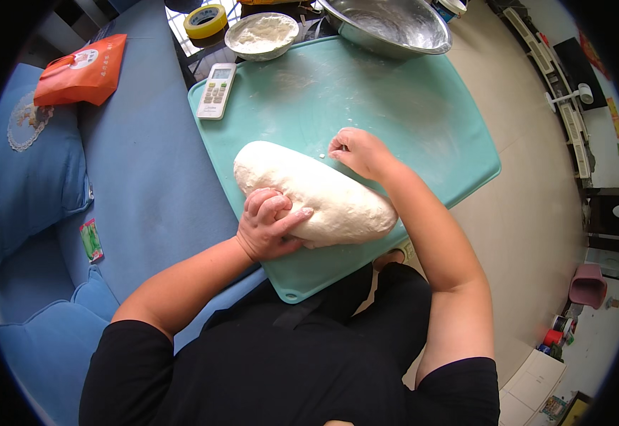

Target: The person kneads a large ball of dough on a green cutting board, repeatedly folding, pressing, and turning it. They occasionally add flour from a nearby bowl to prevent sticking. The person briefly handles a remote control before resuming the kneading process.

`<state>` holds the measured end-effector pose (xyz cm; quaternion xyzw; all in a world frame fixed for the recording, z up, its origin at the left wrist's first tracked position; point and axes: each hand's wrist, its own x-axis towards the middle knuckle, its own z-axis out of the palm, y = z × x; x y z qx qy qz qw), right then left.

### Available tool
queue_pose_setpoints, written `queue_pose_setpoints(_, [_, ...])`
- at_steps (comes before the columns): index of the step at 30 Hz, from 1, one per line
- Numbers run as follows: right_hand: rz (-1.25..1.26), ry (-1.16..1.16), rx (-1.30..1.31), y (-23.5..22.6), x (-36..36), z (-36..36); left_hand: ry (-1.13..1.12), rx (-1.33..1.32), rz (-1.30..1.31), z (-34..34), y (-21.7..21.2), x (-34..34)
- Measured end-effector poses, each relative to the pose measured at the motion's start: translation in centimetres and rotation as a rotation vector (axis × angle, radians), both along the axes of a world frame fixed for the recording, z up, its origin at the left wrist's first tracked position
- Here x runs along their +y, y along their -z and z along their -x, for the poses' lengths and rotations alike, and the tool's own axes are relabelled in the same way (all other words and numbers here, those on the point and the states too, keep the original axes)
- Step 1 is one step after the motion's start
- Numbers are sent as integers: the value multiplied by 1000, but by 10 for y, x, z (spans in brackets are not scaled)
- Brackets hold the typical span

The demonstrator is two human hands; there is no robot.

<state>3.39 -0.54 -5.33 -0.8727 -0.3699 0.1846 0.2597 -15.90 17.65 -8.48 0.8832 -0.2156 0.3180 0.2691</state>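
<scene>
A thick, long lump of white dough (323,192) lies slantwise on the turquoise board (423,106). My left hand (270,224) grips its near left side, fingers curled and pressing into the surface. Past the far side of the dough, my right hand (359,153) is low over the board with its fingers closed together. Whatever may be in those fingers is hidden. A tiny white crumb of dough (322,155) sits on the board just left of the right hand. Flour dusts the board's far part.
At the board's far edge stand a bowl of flour (262,35) and a large metal basin (394,28). A white remote control (217,91) rests on the far left corner, near a roll of yellow tape (205,23). The blue sofa (153,135) with an orange bag (82,69) is on the left.
</scene>
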Motion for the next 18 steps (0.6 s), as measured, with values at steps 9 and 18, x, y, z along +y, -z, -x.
queue_pose_setpoints(9, [-175, 47, -22, 16, -7, -19, 7, 11, 29, -1, -2, -1])
queue_pose_setpoints(18, [-190, 339, 152, 0, -71, -19, 22, 7, 37, -2, 0, -1])
